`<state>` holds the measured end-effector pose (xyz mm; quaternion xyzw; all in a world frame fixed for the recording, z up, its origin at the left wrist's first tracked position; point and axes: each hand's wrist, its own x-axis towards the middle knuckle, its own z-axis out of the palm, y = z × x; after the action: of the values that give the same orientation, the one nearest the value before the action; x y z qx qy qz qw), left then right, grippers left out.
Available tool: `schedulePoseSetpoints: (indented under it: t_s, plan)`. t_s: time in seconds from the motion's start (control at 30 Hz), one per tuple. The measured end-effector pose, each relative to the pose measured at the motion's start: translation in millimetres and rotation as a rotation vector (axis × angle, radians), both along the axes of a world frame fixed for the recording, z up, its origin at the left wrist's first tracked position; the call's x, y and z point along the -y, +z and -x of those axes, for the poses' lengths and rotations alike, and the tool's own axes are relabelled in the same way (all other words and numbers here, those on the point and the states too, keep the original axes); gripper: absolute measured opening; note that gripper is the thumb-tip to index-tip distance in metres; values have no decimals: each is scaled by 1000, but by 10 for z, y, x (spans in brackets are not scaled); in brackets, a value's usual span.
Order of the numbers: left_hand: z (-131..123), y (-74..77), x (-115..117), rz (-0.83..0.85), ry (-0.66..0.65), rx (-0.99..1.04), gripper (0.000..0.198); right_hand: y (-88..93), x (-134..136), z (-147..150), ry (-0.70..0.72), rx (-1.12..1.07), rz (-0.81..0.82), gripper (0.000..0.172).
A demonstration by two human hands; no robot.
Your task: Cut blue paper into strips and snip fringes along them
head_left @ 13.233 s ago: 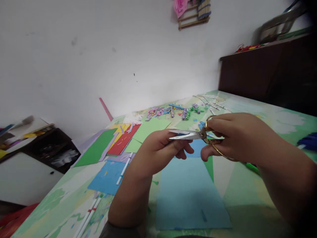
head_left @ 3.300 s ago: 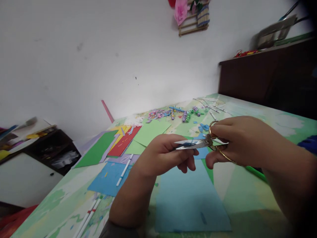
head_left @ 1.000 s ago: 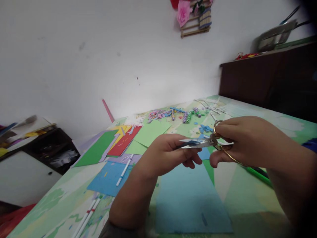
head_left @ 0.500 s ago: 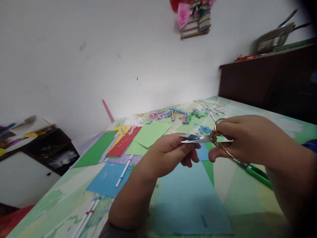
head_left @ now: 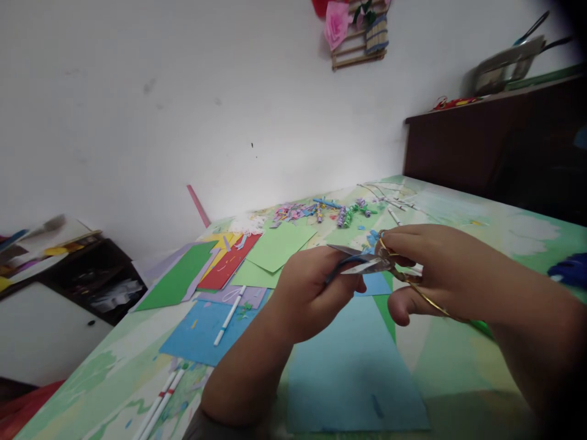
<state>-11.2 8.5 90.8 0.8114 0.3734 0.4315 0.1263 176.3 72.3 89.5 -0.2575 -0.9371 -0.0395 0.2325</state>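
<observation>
My right hand (head_left: 452,266) grips gold-handled scissors (head_left: 372,265), fingers and thumb through the loops, the blades spread apart and pointing left. In my left hand (head_left: 305,293) a small dark blue strip of paper (head_left: 338,266) is pinched, lying between the blades. Its held end is hidden by the fingers. Below both hands a light blue sheet (head_left: 351,373) lies flat on the table. Just beyond the scissors are small blue paper scraps (head_left: 369,241).
To the left lie a blue sheet (head_left: 183,336) with a white marker (head_left: 229,316), a green sheet (head_left: 178,278), a red sheet (head_left: 232,266) and light green sheets (head_left: 282,241). Curled paper pieces (head_left: 346,217) sit near the wall. A dark cabinet (head_left: 481,143) stands at right.
The scissor blades have opened wider, and my right hand has shifted slightly left and down. The blue strip now hangs lower left, curving along my left fingers.
</observation>
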Motion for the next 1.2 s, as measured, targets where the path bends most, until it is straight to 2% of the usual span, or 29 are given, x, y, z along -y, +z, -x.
schedulePoseSetpoints:
  t_s: [0.2,0.43,0.7,0.93,1.03,1.2]
  plan:
    - [-23,-30,2,-105,36,-19,19,-8,37,11,-22,-30,-52,49]
    - [-42,-47,9,-231,65,-39,17,-29,28,13,-47,-14,-37,54]
    - [-27,-33,18,-257,59,-89,19,-21,52,25,-65,11,-12,53]
    - [-19,-29,29,-301,81,-111,19,-83,70,78,-116,-64,-132,61]
    - [5,-16,42,-262,64,-104,19,-102,65,80,-104,-91,-192,61]
    - [72,45,50,-23,-58,-74,18,-104,52,65,-109,-84,-246,60]
